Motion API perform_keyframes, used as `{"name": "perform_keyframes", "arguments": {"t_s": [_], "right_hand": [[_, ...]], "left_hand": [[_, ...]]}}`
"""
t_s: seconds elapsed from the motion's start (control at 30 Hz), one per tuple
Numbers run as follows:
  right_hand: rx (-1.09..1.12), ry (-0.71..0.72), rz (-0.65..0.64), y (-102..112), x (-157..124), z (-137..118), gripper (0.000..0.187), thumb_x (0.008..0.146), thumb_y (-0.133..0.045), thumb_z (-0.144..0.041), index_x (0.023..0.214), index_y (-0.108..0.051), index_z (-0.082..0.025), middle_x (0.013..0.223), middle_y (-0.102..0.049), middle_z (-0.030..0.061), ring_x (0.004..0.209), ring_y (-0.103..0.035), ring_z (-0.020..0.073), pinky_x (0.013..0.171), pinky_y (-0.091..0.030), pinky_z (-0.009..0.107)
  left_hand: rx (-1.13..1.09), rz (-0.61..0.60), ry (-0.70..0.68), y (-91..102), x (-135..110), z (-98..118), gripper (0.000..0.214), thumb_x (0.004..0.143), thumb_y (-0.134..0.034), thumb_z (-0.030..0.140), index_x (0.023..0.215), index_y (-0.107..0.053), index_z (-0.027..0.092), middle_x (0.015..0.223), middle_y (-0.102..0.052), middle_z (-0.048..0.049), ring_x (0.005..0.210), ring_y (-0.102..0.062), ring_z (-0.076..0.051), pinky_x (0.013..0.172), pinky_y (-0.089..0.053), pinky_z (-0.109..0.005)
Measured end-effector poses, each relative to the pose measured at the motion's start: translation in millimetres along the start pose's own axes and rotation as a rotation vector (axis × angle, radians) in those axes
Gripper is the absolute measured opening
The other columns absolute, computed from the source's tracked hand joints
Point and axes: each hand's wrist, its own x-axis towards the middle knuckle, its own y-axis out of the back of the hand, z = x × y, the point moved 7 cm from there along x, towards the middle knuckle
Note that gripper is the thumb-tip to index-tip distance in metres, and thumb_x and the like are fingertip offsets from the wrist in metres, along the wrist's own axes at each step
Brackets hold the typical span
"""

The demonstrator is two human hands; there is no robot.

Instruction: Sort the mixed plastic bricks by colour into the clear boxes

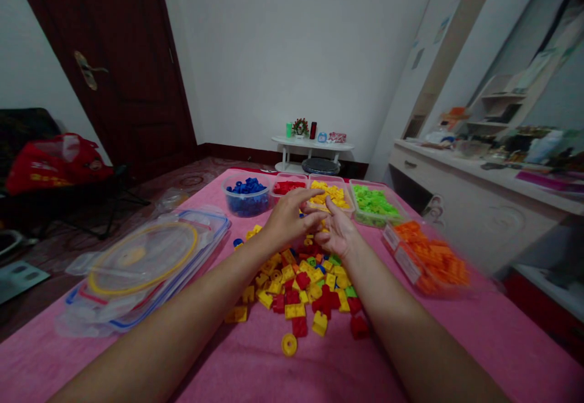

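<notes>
two bare hands, close together over the pile: left hand (pixel 288 219), palm down, fingers bent; right hand (pixel 336 232), palm turned up, fingers partly curled. whether either grasps a brick, cannot tell.
one heap of bricks (pixel 303 281), mostly yellow and red, some green and blue, beneath the hands on pink cloth (pixel 246 369).
one yellow wheel (pixel 289 345), nearest edge of heap.
four tubs beyond, left to right: blue (pixel 234 207), red (pixel 289 176), yellow (pixel 349 203), green (pixel 376 220).
one orange tub (pixel 410 264), right.
several lids (pixel 168 257), stacked left.
</notes>
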Motion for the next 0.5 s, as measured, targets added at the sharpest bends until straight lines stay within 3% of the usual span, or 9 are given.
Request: {"name": "perform_keyframes", "arguments": {"t_s": [0.07,0.13,0.23,0.3,0.37,0.5], "right_hand": [[-0.126,0.111,0.050,11.7,1.9,-10.0,0.029,0.090,-0.046,-0.041,0.085,-0.055,-0.014,0.054,-0.051,-0.0042,0.033,-0.032,0.0014,0.030,-0.016,0.009],[-0.467,0.278,0.160,28.0,2.6,-24.9,0.018,0.084,-0.055,-0.033,0.085,-0.058,-0.015,0.057,-0.051,-0.0044,0.035,-0.029,0.0007,0.032,-0.015,0.010],[-1.185,0.411,0.312,43.8,2.9,-39.2,0.008,0.071,-0.064,-0.021,0.077,-0.065,-0.015,0.059,-0.055,-0.0016,0.044,-0.042,0.0048,0.039,-0.026,0.015],[-1.468,0.391,0.355,51.4,4.6,-40.0,0.008,0.059,-0.068,-0.011,0.066,-0.067,-0.016,0.060,-0.058,-0.0001,0.055,-0.050,0.0092,0.047,-0.033,0.018],[-1.558,0.360,0.371,55.8,5.0,-38.8,0.017,0.051,-0.070,-0.006,0.061,-0.067,-0.018,0.063,-0.060,-0.0008,0.064,-0.053,0.0122,0.053,-0.034,0.020],[-1.638,0.321,0.399,53.3,2.1,-34.7,0.018,0.047,-0.069,-0.005,0.054,-0.063,-0.020,0.059,-0.057,-0.0019,0.066,-0.053,0.0143,0.057,-0.034,0.022]], "left_hand": [[0.027,0.015,0.041,-2.0,-2.9,-11.5,0.034,0.082,-0.058,0.025,0.115,-0.061,0.018,0.112,-0.065,-0.0085,0.102,-0.059,-0.020,0.090,-0.045,-0.034],[0.085,-0.046,0.072,-12.3,-8.5,-26.4,0.030,0.082,-0.054,0.018,0.111,-0.063,0.018,0.110,-0.065,-0.0087,0.102,-0.058,-0.020,0.092,-0.044,-0.035],[0.201,-0.304,0.045,-42.7,-21.7,-44.1,0.028,0.075,-0.053,0.008,0.097,-0.068,0.017,0.102,-0.067,-0.0087,0.098,-0.060,-0.021,0.089,-0.046,-0.032],[0.274,-0.447,0.032,-58.8,-30.7,-51.0,0.028,0.072,-0.050,0.005,0.089,-0.069,0.017,0.093,-0.068,-0.0082,0.091,-0.061,-0.020,0.081,-0.047,-0.030],[0.335,-0.488,0.061,-64.1,-35.2,-54.5,0.029,0.071,-0.048,0.004,0.086,-0.069,0.017,0.088,-0.068,-0.0077,0.087,-0.062,-0.020,0.077,-0.047,-0.029],[0.383,-0.446,0.183,-57.9,-37.5,-56.6,0.027,0.072,-0.052,0.010,0.089,-0.070,0.021,0.093,-0.068,-0.0069,0.091,-0.062,-0.021,0.078,-0.047,-0.028]]}}
